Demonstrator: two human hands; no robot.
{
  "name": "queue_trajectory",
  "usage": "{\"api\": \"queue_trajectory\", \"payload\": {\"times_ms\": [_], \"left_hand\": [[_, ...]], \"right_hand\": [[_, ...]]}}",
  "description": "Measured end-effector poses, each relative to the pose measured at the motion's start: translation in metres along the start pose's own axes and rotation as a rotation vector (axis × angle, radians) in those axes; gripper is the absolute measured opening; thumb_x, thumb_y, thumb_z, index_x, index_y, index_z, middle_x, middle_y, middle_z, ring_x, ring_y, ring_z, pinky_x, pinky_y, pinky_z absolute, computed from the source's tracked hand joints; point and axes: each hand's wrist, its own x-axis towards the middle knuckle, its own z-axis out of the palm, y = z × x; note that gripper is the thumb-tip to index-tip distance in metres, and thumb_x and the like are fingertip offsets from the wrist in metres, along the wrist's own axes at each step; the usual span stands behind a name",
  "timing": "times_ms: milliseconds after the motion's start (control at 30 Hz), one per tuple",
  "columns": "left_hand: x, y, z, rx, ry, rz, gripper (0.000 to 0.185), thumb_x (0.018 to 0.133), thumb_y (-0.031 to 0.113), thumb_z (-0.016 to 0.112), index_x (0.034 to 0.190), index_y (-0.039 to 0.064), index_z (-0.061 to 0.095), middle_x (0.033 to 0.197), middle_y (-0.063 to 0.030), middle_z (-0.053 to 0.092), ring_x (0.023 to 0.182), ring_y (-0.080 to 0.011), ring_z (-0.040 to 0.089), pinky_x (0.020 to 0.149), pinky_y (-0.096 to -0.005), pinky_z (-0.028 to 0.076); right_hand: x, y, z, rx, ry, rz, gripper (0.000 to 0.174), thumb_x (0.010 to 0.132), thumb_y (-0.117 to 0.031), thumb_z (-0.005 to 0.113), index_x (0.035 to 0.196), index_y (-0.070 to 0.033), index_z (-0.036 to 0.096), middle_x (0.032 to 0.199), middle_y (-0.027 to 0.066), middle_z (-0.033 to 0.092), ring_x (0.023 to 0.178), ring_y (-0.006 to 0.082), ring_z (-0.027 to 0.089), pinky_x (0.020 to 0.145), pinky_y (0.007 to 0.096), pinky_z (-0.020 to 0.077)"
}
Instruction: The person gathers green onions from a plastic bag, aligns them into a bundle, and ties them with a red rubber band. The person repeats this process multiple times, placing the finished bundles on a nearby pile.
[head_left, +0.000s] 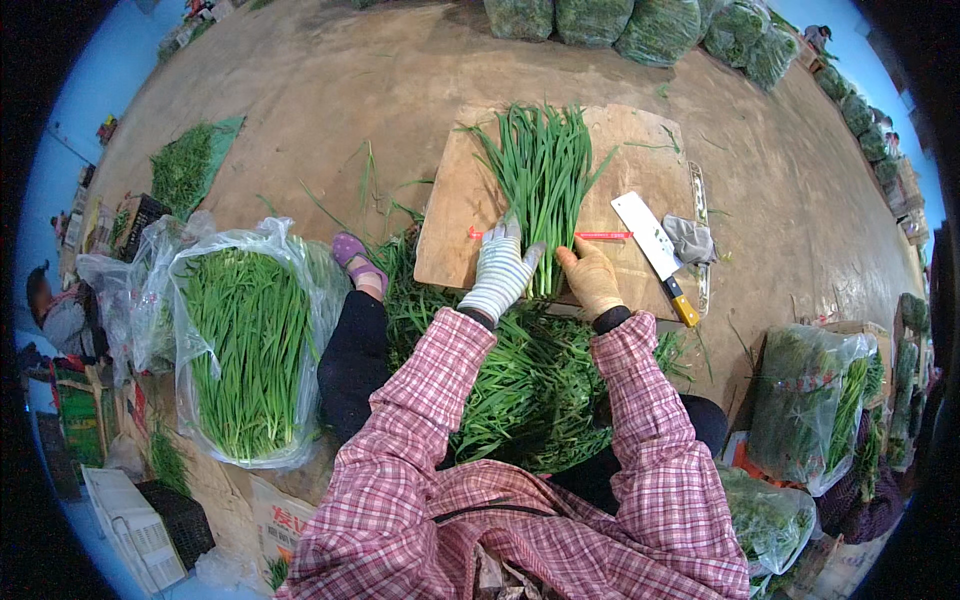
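A bunch of green garlic chives lies on a wooden board, leaves pointing away from me and pale stem ends towards me. My left hand, in a white striped glove, grips the bunch from its left side. From the right, my right hand, in a tan glove, holds the stems near their cut ends. A red printed strip sticks out on both sides of the bunch; its middle is hidden. To the right rests a cleaver with a black and yellow handle, beside a crumpled grey cloth.
Loose chives are heaped between my legs, below the board. At left stands an open plastic bag of chives; at right are more bagged greens. Full bags line the far floor. A person sits at far left.
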Motion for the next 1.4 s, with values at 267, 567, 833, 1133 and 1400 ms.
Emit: {"api": "queue_trajectory", "payload": {"times_ms": [267,567,833,1133,1400], "left_hand": [[-0.002,0.037,-0.006,0.222,-0.074,-0.137,0.103,0.086,0.067,0.065,0.152,-0.007,0.034,0.159,-0.0286,0.033,0.144,-0.0414,0.035,0.114,-0.0561,0.031],[-0.009,0.052,0.011,0.353,0.050,-0.069,0.101,0.081,0.059,0.073,0.150,-0.005,0.037,0.153,-0.0245,0.038,0.144,-0.0364,0.034,0.112,-0.0566,0.027],[-0.008,0.052,0.010,0.325,0.080,-0.059,0.100,0.078,0.053,0.077,0.148,-0.007,0.038,0.152,-0.0250,0.037,0.144,-0.0382,0.031,0.112,-0.0580,0.026],[-0.009,0.052,0.007,0.281,0.060,-0.050,0.098,0.078,0.049,0.079,0.148,-0.006,0.038,0.155,-0.0275,0.035,0.145,-0.0406,0.031,0.113,-0.0601,0.024],[-0.010,0.048,0.013,0.308,0.005,-0.068,0.098,0.081,0.054,0.074,0.150,-0.005,0.037,0.156,-0.0264,0.035,0.146,-0.0388,0.030,0.114,-0.0590,0.023]], "right_hand": [[0.003,0.013,-0.010,-0.172,0.030,-0.026,0.039,0.100,-0.038,0.055,0.108,-0.004,0.074,0.105,0.0231,0.073,0.103,0.0417,0.068,0.091,0.0499,0.0521],[0.042,-0.037,-0.034,0.000,0.181,-0.101,0.032,0.092,-0.031,0.068,0.113,-0.007,0.072,0.106,0.0213,0.072,0.102,0.0385,0.069,0.089,0.0456,0.0536],[0.120,-0.060,-0.012,-0.423,-0.053,-0.168,0.052,0.077,-0.024,0.076,0.124,-0.003,0.069,0.122,0.0209,0.070,0.112,0.0377,0.067,0.097,0.0429,0.0520],[0.187,-0.039,-0.014,0.756,-0.035,0.166,0.022,0.092,-0.012,0.072,0.105,0.006,0.069,0.085,0.0148,0.074,0.056,0.0170,0.066,0.047,0.0289,0.0489],[0.164,-0.049,-0.057,0.496,0.259,-0.208,0.049,0.099,-0.024,0.066,0.141,-0.002,0.058,0.112,0.0051,0.070,0.089,0.0142,0.068,0.080,0.0305,0.0534]]}}
